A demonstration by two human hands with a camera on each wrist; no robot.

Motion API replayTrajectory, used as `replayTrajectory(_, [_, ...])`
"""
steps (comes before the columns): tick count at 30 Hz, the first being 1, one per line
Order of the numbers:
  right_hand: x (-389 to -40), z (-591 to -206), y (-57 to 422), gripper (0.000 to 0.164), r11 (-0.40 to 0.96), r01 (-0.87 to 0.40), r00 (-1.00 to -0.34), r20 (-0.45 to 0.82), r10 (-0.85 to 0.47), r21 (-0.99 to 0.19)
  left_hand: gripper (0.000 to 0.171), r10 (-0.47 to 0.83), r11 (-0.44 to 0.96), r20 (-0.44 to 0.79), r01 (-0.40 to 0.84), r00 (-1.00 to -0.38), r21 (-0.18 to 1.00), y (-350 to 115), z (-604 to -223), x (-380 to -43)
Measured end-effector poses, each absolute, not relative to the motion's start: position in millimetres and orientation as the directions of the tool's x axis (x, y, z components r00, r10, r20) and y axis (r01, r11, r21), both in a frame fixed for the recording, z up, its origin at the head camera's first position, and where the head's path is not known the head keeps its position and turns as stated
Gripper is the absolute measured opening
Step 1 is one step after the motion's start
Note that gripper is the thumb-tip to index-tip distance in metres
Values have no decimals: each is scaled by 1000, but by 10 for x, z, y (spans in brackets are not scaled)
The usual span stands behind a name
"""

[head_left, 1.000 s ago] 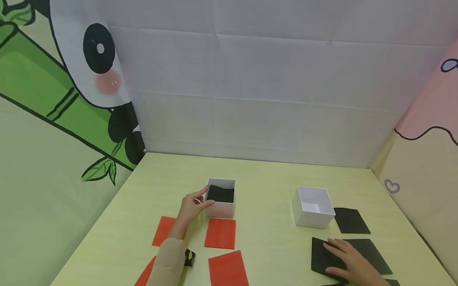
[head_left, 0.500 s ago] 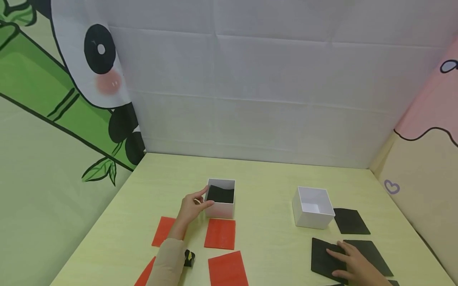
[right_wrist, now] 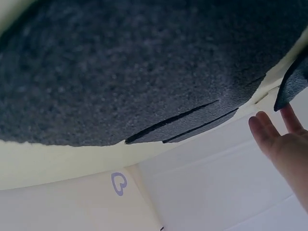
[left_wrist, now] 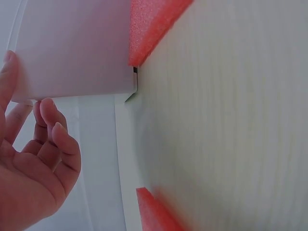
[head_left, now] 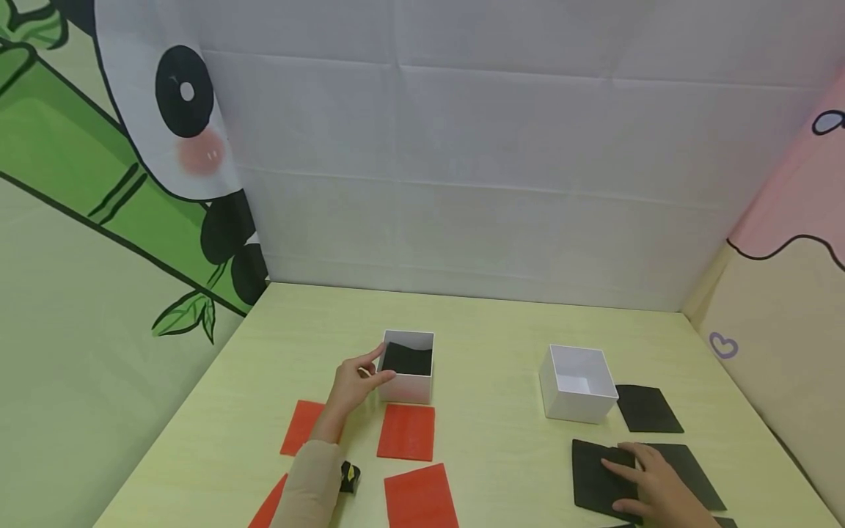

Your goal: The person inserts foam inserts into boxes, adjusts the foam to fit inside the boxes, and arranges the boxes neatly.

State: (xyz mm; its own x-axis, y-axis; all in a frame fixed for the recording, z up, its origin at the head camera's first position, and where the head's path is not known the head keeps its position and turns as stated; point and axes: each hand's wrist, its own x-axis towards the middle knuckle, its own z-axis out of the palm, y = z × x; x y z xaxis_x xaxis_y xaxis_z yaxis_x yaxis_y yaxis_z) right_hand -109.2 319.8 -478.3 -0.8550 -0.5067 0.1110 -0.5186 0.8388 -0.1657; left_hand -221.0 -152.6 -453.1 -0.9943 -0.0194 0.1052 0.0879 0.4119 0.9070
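My left hand grips the left side of a white open-topped box, thumb on its front face and index finger at the rear of its rim. Inside that box stands a black foam sheet. In the left wrist view the other fingers curl beside the box wall. On the right, my right hand holds a black foam sheet by its right part. The right wrist view has a lifted edge of black sheet at the fingertips; the thumb is hard to make out there.
A second white box stands to the right, with nothing visible inside. More black sheets lie beside it and under my right hand. Red foam sheets lie around my left forearm, near a small black object with a yellow mark.
The black sheet under my right hand has shifted slightly left, and the fingers have drawn back toward its right edge. My left hand and the boxes stay where they were.
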Motion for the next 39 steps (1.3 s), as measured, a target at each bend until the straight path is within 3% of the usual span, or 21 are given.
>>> replayTrajectory(6, [-1083,-4767,3171,60,833,-516,-856,144,-496,-200,60,-22,411,101,83,-995,908,-1524,-4544,-2220])
replayTrajectory(20, [-1099,-4900,3189,60,745,-636,-750,394,-532,-203,60,-30,409,90,69,-996,910,-1522,-4542,-2199])
replayTrajectory(23, [-1090,-4860,3170,57,771,-590,-797,327,-508,-240,60,-28,411,97,77,-995,909,-1519,-4545,-2203])
replayTrajectory(30, [-1083,-4725,3093,56,871,-325,-938,5,-348,-368,60,-31,415,84,64,-996,908,-1522,-4557,-2206])
replayTrajectory(39, [-1035,-4683,3032,49,870,-122,-991,6,-136,-477,61,-29,404,79,61,-996,913,-1529,-4557,-2198])
